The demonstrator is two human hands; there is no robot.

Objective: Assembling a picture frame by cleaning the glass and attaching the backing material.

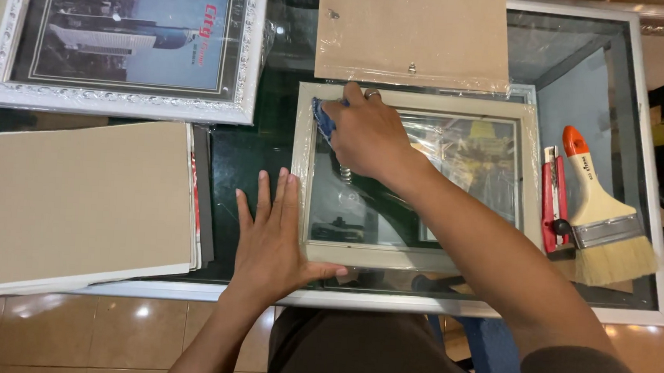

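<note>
- We see a glass tabletop with a pale metal rim, and a cream frame lying flat near its front edge, about midway along.
- Our right hand is curled around a blue cloth, pressing it onto the frame's glass at the frame's far left corner.
- Our left hand lies flat and open, fingers spread, holding nothing; its palm rests on the tabletop against the frame's left rail, and the thumb reaches along the frame's front rail.
- A brown backing board lies at the far edge, just beyond the frame and touching its far rail.
- A framed picture with a white ornate border sits at the far left corner.
- A stack of boards, beige on top, covers the left edge and hangs over the front.
- Near the right edge lie a red cutter and, just beside it, a brush with an orange-tipped handle and pale bristles pointing towards the front.
</note>
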